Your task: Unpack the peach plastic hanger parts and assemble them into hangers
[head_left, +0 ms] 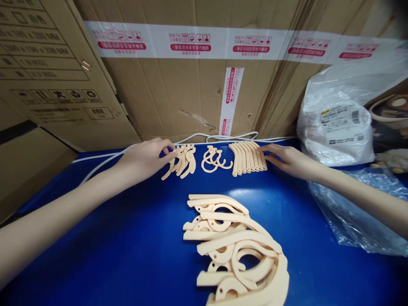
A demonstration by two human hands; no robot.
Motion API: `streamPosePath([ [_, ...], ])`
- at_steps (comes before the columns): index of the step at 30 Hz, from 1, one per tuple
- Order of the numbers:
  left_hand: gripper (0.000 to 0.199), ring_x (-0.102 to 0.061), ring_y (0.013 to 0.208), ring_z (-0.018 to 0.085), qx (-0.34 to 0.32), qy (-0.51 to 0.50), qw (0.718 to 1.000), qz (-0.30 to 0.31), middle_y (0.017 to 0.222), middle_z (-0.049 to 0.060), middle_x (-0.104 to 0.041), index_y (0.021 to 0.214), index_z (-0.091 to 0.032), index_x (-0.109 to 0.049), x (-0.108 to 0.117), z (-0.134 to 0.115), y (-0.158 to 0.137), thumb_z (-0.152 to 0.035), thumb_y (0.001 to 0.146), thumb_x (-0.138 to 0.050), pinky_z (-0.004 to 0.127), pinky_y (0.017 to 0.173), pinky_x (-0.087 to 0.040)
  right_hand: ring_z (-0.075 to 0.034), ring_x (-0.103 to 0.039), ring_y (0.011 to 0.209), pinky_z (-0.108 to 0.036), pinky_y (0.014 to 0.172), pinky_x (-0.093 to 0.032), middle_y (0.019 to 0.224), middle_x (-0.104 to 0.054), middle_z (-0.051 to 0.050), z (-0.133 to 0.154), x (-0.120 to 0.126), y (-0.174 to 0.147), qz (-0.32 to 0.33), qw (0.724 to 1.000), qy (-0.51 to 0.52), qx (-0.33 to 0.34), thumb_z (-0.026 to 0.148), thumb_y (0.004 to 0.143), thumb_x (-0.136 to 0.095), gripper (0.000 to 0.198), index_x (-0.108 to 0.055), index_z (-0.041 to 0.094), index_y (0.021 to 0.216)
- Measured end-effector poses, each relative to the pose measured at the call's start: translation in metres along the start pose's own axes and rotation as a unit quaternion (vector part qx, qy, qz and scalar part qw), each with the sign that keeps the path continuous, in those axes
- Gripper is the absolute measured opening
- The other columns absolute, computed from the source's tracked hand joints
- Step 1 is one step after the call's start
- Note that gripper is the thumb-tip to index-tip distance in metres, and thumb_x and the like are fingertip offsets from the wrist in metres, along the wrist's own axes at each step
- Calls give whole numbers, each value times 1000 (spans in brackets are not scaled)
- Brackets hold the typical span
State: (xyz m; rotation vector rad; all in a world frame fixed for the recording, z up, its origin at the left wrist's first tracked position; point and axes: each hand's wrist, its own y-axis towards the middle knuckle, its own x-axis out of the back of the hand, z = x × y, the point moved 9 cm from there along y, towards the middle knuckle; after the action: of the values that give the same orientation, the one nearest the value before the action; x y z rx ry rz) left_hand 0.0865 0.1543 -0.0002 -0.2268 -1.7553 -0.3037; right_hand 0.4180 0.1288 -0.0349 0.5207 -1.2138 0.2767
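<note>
My left hand (pixel 148 158) is at the left edge of a loose cluster of short curved beige plastic arms (pixel 188 163). Its thumb and fingers are bent, with a gap between them, and the tips meet the nearest pieces. My right hand (pixel 285 159) reaches in from the other side, fingers stretched out and apart, tips at the right end of a neat row of longer curved beige arms (pixel 248 158). Between these two groups lie several beige plastic hooks (pixel 213 160). Nearer to me is a stack of beige folding clothes hangers (pixel 242 242), overlapping one another.
Behind the blue tabletop (pixel 127 238) stands a large cardboard box (pixel 178 97) with printed tape; another carton (pixel 60 85) is at left. A white cable (pixel 197 137) runs along the back. At right sit a white plastic parcel (pixel 338 127) and clear plastic wrap (pixel 360 216).
</note>
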Motion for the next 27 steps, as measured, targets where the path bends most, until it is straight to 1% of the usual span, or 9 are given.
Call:
streamPosePath([
  [4,35,-60,84,20,-113,-66,987,99,99,2,-68,106,-27,-64,-8,-40,-31,-53,89,-48,28,69,-38,-32,-62,107,-50,89,-49,121,-64,-13,24,11,-1,-21,1000,10,-3,34,93,-44,34,-57,21,121],
  [8,29,-59,88,19,-198,-110,957,180,101,0,-66,100,-27,-64,-17,-84,-72,-52,86,-58,27,73,-40,-22,-64,93,-37,80,-49,102,-67,-8,95,15,-12,11,997,69,30,38,95,-47,24,-62,23,103],
  [10,33,-59,85,19,-216,-116,948,204,94,-1,-65,94,-26,-62,-23,-101,-88,-55,80,-66,27,69,-40,-18,-62,78,-30,68,-48,88,-65,-4,138,4,-24,82,990,105,56,45,91,-53,25,-64,23,94],
  [12,38,-59,88,20,-238,-120,939,217,94,-1,-64,89,-25,-59,-28,-115,-101,-55,71,-75,28,69,-40,-16,-59,73,-28,61,-46,88,-62,-3,175,-7,-37,137,979,118,98,53,84,-62,32,-64,22,93],
  [16,22,-56,100,23,-268,-114,933,213,104,2,-64,87,-23,-61,-35,-127,-109,-41,80,-71,32,81,-41,-16,-58,77,-28,65,-45,91,-61,-6,198,-16,-45,130,978,94,134,35,93,-54,18,-63,19,93],
  [19,12,-57,87,22,-220,-140,943,206,89,2,-64,82,-23,-63,-34,-119,-97,-35,83,-64,32,76,-41,-14,-57,72,-26,61,-44,84,-62,-4,186,-11,-37,98,983,126,90,30,93,-52,14,-60,19,88],
  [21,14,-58,81,20,-134,-244,935,220,81,0,-64,81,-23,-64,-33,-108,-86,-37,80,-65,30,71,-41,-13,-57,68,-25,59,-43,79,-63,-2,172,-1,-29,59,984,163,41,32,92,-54,13,-59,21,87],
  [24,18,-62,84,20,15,-463,860,214,85,2,-69,85,-21,-65,-32,-94,-72,-38,80,-63,29,72,-45,-13,-56,62,-25,53,-41,73,-65,0,156,17,-19,-4,975,220,-20,38,92,-56,17,-60,23,85],
  [27,14,-62,100,20,67,-574,805,133,98,4,-71,90,-20,-67,-17,-90,-57,-28,80,-61,30,82,-46,-14,-54,59,-26,50,-40,69,-64,1,147,30,-8,-46,965,256,-43,43,89,-60,20,-61,24,81],
])
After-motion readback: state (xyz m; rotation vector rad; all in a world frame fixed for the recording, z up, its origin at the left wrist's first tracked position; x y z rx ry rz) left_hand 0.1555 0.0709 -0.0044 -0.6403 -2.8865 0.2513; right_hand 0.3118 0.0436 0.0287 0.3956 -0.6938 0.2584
